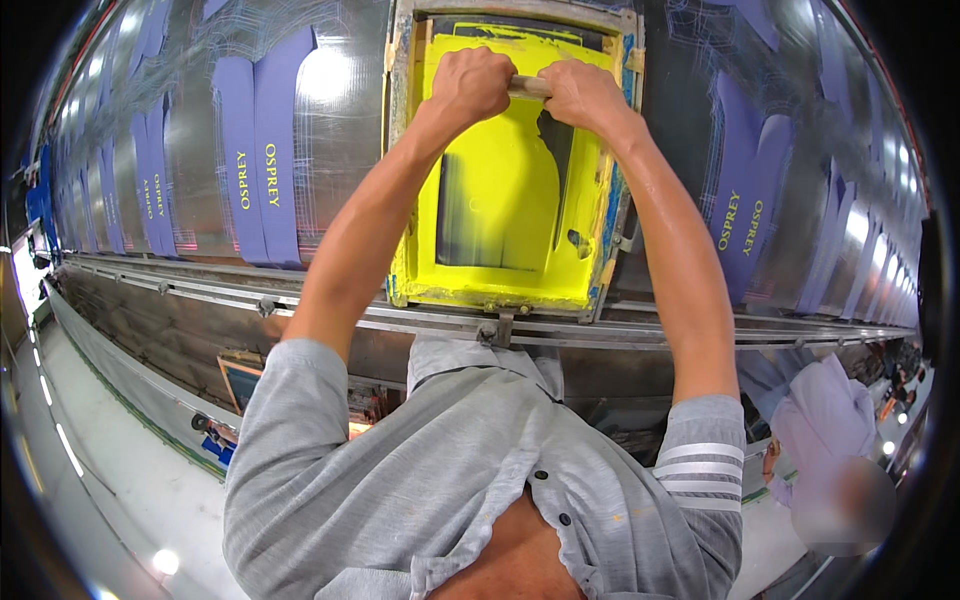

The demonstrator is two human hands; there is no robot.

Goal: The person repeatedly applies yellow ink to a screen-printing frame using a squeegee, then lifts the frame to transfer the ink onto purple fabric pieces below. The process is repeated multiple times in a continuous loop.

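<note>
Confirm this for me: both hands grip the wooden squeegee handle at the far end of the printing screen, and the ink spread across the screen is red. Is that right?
Not quite. The head view shows the ink on the printing screen is bright yellow, not red. The rest holds: the left hand and right hand both grip the wooden squeegee handle at the far end of the screen.

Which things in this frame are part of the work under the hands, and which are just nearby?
In use:
left hand
right hand
squeegee handle, gripped by both hands
yellow-inked screen frame

Nearby only:
purple printed pieces along the long table
metal rail
another person, lower right
</note>
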